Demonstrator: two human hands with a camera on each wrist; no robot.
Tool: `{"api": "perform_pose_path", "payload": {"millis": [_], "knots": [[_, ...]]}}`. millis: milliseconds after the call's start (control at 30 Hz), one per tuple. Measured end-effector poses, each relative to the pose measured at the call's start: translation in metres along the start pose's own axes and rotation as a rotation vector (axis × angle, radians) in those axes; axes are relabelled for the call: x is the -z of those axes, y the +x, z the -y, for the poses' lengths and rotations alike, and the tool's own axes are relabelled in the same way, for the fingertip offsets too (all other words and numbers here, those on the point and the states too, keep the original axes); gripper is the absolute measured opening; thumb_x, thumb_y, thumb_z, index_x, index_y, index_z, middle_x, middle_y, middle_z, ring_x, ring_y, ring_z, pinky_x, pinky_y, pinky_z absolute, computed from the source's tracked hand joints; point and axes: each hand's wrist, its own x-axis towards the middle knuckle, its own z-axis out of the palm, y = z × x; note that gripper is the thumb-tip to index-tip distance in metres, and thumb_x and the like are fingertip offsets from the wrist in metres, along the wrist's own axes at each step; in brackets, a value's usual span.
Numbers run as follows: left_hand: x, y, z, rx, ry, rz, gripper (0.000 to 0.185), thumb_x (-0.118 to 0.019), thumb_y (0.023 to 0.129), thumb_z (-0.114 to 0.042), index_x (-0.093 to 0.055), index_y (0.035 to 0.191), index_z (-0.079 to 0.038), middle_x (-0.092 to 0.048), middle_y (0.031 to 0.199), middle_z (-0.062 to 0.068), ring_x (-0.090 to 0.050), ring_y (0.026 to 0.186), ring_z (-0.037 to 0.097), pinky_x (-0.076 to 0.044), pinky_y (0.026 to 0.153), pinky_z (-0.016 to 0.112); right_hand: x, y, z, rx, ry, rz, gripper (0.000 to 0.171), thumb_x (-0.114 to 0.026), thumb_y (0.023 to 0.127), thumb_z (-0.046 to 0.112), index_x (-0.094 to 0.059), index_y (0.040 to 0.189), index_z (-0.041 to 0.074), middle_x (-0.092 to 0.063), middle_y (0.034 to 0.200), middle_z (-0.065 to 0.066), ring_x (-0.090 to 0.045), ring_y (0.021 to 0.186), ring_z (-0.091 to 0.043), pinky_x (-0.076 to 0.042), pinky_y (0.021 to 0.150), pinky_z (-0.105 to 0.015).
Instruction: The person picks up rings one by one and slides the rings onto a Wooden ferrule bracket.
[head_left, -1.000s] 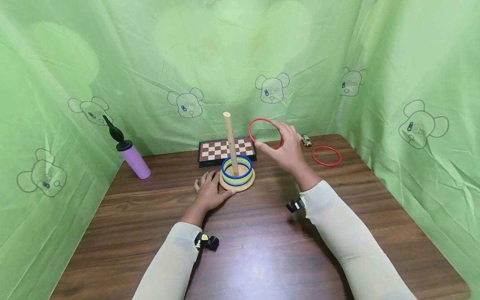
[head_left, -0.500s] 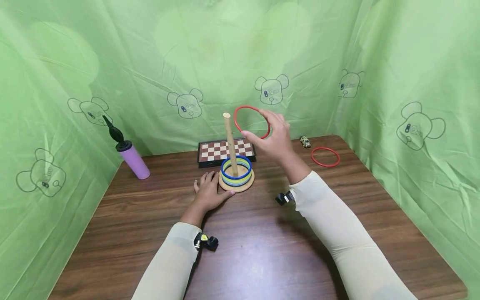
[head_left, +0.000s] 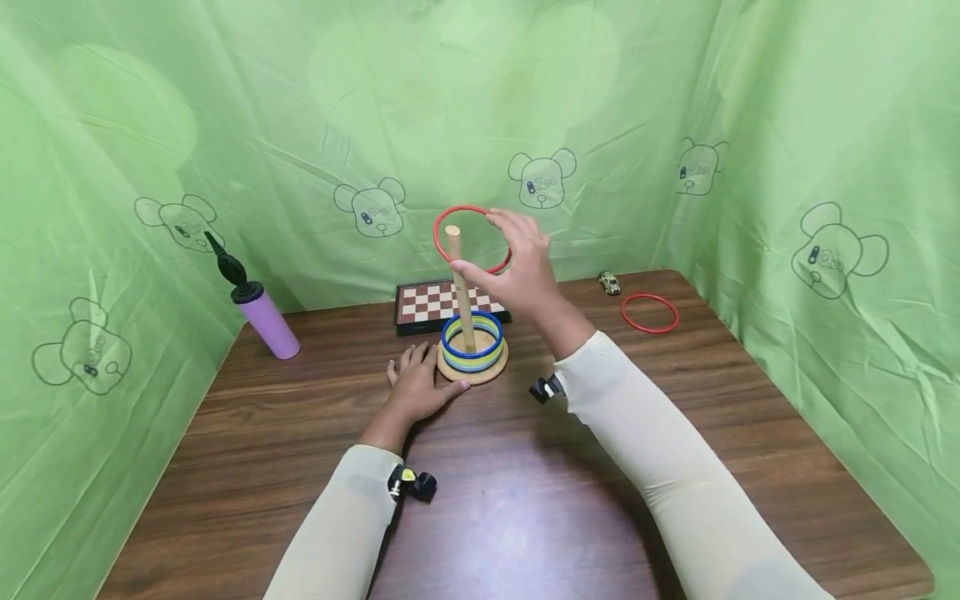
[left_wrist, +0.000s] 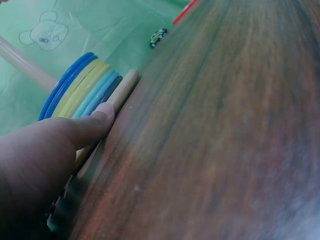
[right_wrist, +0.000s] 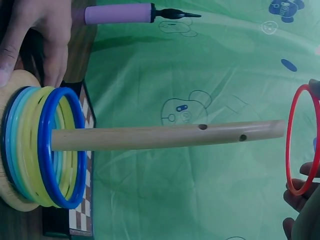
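In the head view my right hand (head_left: 521, 262) pinches a thin red ring (head_left: 436, 237) between thumb and fingers. The ring overlaps the top of an upright wooden peg (head_left: 462, 304). In the right wrist view, the red ring (right_wrist: 289, 145) lies just beyond the peg's tip (right_wrist: 272, 129). Several blue, yellow and light-blue rings (head_left: 472, 356) are stacked round the foot of the peg, on a round wooden base (head_left: 498, 367). My left hand (head_left: 418, 390) rests beside that base with spread fingers. Its thumb (left_wrist: 104, 114) touches the base's edge in the left wrist view.
A second red ring (head_left: 623, 312) lies on the table (head_left: 337, 450) at right, near a small toy car (head_left: 609, 283). Behind the peg is a checkered board (head_left: 423, 302). A purple hand pump (head_left: 272, 325) stands at left. Green cloth (head_left: 450, 100) surrounds the table.
My right hand has moved left with the red ring, raising it from beside the peg to the peg's top. The left hand has stayed at the base.
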Motion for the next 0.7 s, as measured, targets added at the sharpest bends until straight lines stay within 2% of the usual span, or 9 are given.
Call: {"api": "perform_pose_path", "payload": {"millis": [367,600,700], "knots": [[0.001,-0.002,-0.002,0.005,0.011,0.002,0.106,-0.071,0.093,-0.074,-0.037,0.171,-0.01,-0.032,0.176,0.022,-0.018,0.167,0.047,-0.005,0.127,0.083,-0.019,-0.015,-0.018,-0.028,-0.038,0.082,0.088,-0.092,0.084,0.049,-0.061,0.152,0.003,-0.06,0.158,-0.014,-0.046,0.15,-0.032,-0.031,0.12,-0.06],[0.001,-0.001,-0.003,0.005,0.012,-0.006,0.106,-0.072,0.092,-0.075,-0.037,0.171,-0.012,-0.033,0.177,0.021,-0.018,0.168,0.046,-0.005,0.128,0.081,-0.03,-0.031,-0.034,-0.079,-0.032,0.132,0.089,-0.09,0.084,0.053,-0.061,0.153,0.005,-0.058,0.159,-0.016,-0.046,0.147,-0.031,-0.035,0.11,-0.058],[0.001,-0.001,-0.003,0.008,0.011,-0.002,0.106,-0.072,0.092,-0.075,-0.037,0.171,-0.013,-0.032,0.177,0.021,-0.018,0.168,0.046,-0.004,0.128,0.081,-0.035,-0.038,-0.041,-0.094,-0.038,0.146,0.088,-0.089,0.084,0.056,-0.062,0.152,0.007,-0.058,0.159,-0.015,-0.046,0.148,-0.032,-0.035,0.111,-0.058]]}}
